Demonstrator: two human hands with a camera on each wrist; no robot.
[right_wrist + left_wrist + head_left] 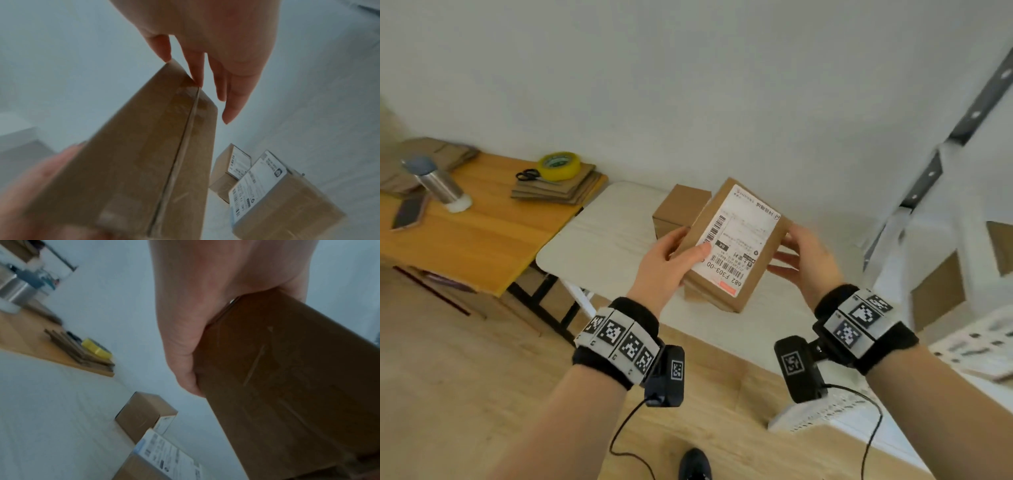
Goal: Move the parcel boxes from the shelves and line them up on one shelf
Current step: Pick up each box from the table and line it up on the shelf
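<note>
**Labelled box held over the white surface, two already down**

Left hand [664, 260] grips the parcel box [736, 240], thumb curled over the label. Right hand [804, 257] steadies the far side with straight fingers, probably for aiming. Box is tilted in mid-air above the white surface [599, 236]. Taped corrugated card, matte, rectangular. Small box [678, 205] and another labelled box [277, 194] sit below, touching: likely the row.

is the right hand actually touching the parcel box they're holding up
Touching. In the right wrist view, the right hand has straight fingers laid against the top end of the held parcel box. The head view agrees.
</note>
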